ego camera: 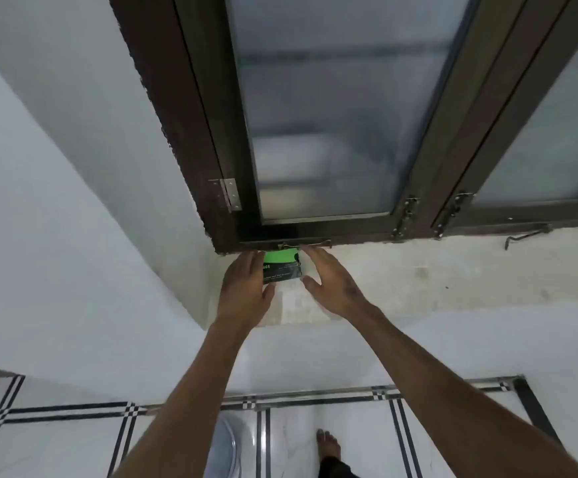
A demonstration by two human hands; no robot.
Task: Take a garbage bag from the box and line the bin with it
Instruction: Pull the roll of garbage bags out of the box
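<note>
Two hands [289,281] beside green-black box [282,267]

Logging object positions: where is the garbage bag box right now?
The box sits on the window ledge, just under the frame's left corner, between both hands.

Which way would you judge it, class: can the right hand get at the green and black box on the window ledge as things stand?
Probably yes. The right hand is open at the box, fingers at its right edge, nothing between them. The left hand flanks the other side.
</note>
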